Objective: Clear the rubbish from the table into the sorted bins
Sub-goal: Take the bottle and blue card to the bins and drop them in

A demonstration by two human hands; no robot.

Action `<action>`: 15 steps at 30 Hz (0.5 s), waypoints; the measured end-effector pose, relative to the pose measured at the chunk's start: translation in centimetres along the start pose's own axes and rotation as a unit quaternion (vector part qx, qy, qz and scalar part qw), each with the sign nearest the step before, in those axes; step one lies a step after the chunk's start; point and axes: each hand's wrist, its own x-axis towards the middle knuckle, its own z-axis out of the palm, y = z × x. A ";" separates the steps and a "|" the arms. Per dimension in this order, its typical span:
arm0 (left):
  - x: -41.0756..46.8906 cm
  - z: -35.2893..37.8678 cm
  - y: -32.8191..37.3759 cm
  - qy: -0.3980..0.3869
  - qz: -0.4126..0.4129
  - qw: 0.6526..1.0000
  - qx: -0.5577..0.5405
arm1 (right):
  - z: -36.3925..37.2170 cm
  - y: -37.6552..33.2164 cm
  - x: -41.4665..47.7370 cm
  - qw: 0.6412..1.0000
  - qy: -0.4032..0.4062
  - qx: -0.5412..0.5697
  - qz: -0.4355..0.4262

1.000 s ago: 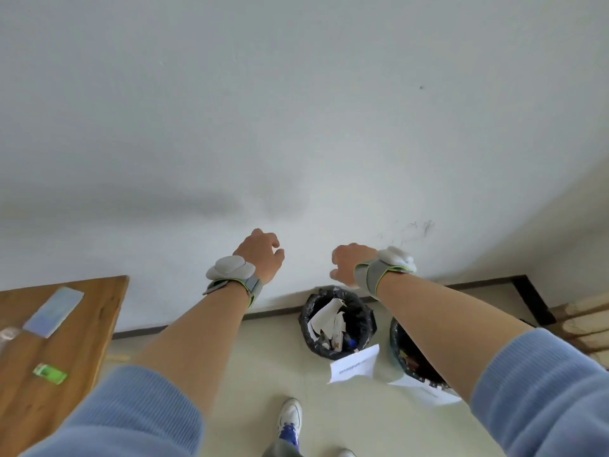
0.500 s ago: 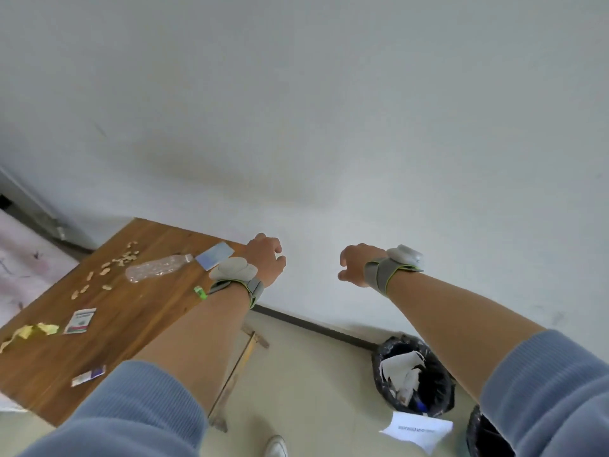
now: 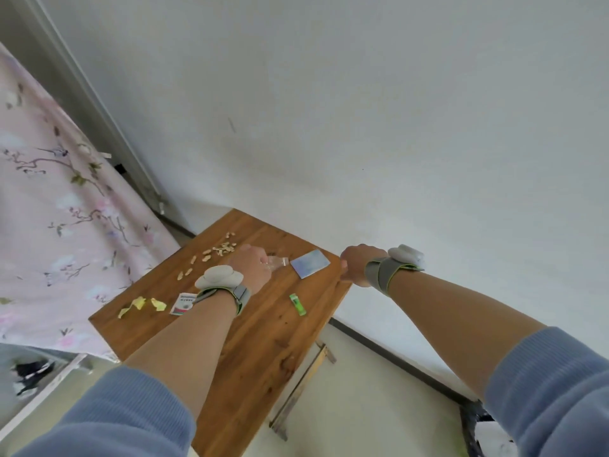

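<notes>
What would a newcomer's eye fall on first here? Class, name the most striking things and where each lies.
The wooden table in the middle is strewn with rubbish: peanut shells at its far side, yellow scraps near its left edge. The left hand is over a clear plastic bottle beside a bluish card, the right hand at the table's right corner. A pink floral cloth fills the left side.

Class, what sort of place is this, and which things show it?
Probably a plain room in a home: a small wooden table by a bare white wall, a pink floral cloth at the left, a black-lined bin on the floor.
</notes>
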 end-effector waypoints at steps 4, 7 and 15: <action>3.3 -0.2 -4.8 -0.013 -0.020 1.000 -0.007 | 0.0 -4.7 3.7 0.999 -0.016 -0.014 -0.029; 5.6 0.6 -7.0 -0.031 -0.025 0.999 -0.015 | 0.2 -6.6 6.4 0.999 -0.030 -0.010 -0.043; 12.2 5.1 -10.0 -0.084 -0.056 0.994 -0.029 | 2.7 -7.0 16.4 0.993 -0.098 -0.054 -0.032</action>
